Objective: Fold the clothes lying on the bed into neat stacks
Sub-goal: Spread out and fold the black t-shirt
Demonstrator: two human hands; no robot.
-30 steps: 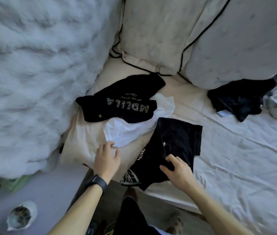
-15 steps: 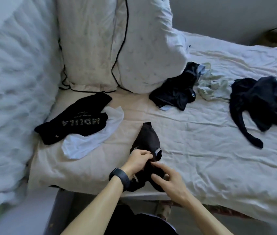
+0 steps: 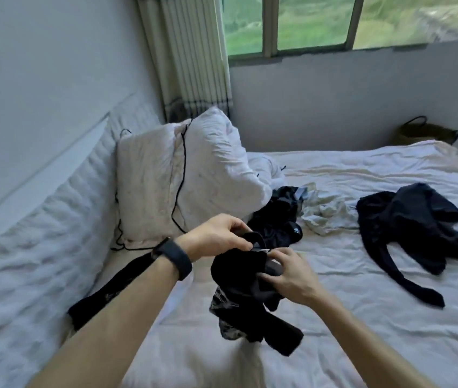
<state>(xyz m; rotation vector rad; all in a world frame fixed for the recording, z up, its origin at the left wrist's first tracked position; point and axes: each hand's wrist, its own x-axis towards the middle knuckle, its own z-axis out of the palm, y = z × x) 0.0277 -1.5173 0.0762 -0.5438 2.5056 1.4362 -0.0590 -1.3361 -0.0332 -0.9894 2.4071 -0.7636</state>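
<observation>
Now lifted off the rumpled white bedsheet, no longer bunched on it as half a second ago: crumpled black printed cotton T-shirt, hanging mid-frame. Pinched at its top edge by left hand at 11 o'clock; gripped by curled right hand at 3 o'clock. Probably being opened out for folding. Yet to fold: dark crumpled heap at 1 o'clock, black long-sleeved garment at 2 o'clock.
</observation>
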